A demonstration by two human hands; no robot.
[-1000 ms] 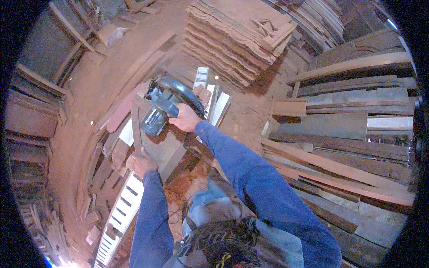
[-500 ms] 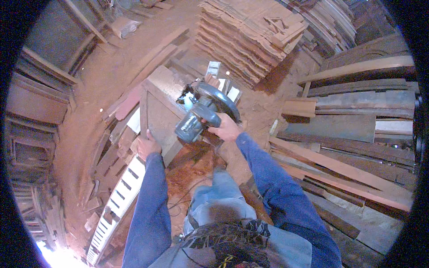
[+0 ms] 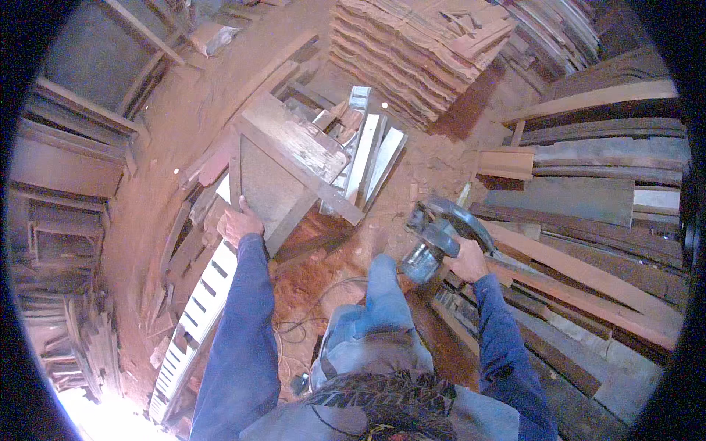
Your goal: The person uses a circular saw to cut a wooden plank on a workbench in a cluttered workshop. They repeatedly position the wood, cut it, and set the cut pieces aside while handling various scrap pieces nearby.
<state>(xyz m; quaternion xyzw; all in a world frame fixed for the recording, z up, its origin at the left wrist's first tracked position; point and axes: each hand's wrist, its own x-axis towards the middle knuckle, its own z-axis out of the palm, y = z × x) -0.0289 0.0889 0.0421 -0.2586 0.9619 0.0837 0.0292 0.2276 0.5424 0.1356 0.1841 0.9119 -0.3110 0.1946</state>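
Gripping the saw [image 3: 423, 262] by its handle, R hand [image 3: 471, 261] has it well apart from the panel [image 3: 273, 180], out to the R and a bit nearer the body. L hand [image 3: 245, 222] is closed on the panel's near L edge, thumb on top. Panel lies ahead, L of the saw; its long rail [image 3: 332, 197] slants far L to near R, approx. same slant as the saw guard. R end of rail = nearest pt to saw. Count: 1 saw, 1 panel, 2 white strips [image 3: 364, 158] by rail's R end, 1 stack [image 3: 412, 59] beyond; layers too blurred to count.
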